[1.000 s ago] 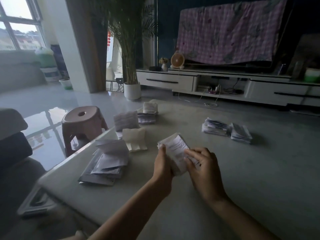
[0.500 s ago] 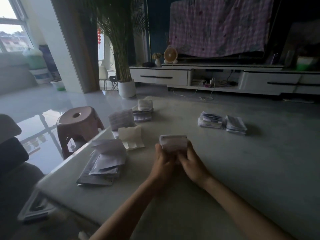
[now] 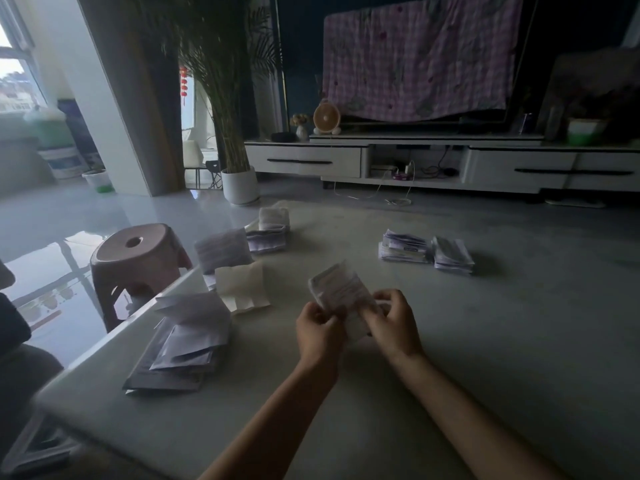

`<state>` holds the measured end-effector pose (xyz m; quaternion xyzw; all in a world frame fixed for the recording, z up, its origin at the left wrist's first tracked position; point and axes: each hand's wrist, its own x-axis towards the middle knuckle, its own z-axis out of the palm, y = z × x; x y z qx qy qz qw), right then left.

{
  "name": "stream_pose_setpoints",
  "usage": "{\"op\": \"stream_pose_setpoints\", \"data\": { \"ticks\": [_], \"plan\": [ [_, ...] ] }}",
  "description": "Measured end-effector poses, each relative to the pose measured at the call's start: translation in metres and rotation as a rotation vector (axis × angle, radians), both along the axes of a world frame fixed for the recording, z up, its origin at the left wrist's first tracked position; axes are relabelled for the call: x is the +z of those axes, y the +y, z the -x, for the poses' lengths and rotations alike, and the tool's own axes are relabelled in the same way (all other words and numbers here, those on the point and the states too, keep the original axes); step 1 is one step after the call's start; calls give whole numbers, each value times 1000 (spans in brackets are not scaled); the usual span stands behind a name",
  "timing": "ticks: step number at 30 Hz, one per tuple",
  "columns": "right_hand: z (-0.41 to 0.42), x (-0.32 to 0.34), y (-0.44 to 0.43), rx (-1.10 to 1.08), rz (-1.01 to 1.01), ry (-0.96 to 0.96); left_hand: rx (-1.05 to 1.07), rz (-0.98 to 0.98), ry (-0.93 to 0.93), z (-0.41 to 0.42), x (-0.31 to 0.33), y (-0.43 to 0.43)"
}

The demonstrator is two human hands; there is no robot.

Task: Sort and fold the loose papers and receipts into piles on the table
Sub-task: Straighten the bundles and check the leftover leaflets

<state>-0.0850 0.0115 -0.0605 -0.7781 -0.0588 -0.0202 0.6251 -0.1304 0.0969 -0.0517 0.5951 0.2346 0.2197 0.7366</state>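
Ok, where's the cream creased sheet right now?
Head view: the cream creased sheet lies on the table, left of the left hand gripping the paper bundle, between the white sheet behind and the loose paper heap nearer the person.

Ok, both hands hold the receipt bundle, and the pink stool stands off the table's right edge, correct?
No: the head view shows the pink stool off the left edge of the table. The left hand and right hand do hold the receipt bundle.
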Motion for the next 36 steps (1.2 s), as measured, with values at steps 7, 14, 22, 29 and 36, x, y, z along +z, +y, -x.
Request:
{"op": "stream_pose_setpoints", "data": {
  "ticks": [7,14,22,29,36],
  "plan": [
    [-68,26,-40,-56,178,92,-96,65,86,-40,14,-21],
    [-126,24,-52,7,546,49,-268,-1198,-89,-107,5,-27],
    [-114,-6,-40,-178,572,-305,-302,-1323,-11,-140,-19,-30],
    [-111,-7,-53,215,766,-225,-345,-1360,73,-137,-21,-31],
    [-112,-10,-53,243,1071,-165,-524,-1416,233,-138,-26,-21]
  ]
}}
